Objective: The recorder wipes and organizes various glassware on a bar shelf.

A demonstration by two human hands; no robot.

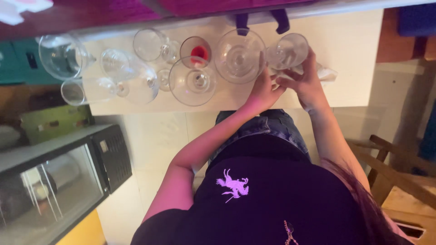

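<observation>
a: where's the glass being worked?
b: far right of the row on the white desk (pixel 354 41). a clear stemmed glass (pixel 290 49), bowl toward the camera. right hand (pixel 305 81) wraps its rim side, grip clamped on the glass. left hand (pixel 261 90) is closed against the lower part of it, fingers (pixel 272 75) bunched on a pale cloth (pixel 326 73) that pokes out beyond the right hand.

a: how will it handle?
b: my judgement: light, stiff, thin-walled, fragile. smooth, so likely slippery if wet. safest hold looks like the bowl cupped in one hand or the stem pinched low; a squeeze at the rim could crack it.

a: the rest of the row?
b: wide shallow glass (pixel 240 55) just beside it, another wide one (pixel 193 80) nearer, a glass with red in it (pixel 196 50) behind, more clear stemware to the left, some lying on its side. glass-fronted cabinet (pixel 54 181) below left.

a: what can't you make out?
b: stem and foot of the held glass are hidden by both hands. most of the cloth is covered. the overlapping clear glasses on the left are hard to count.
</observation>
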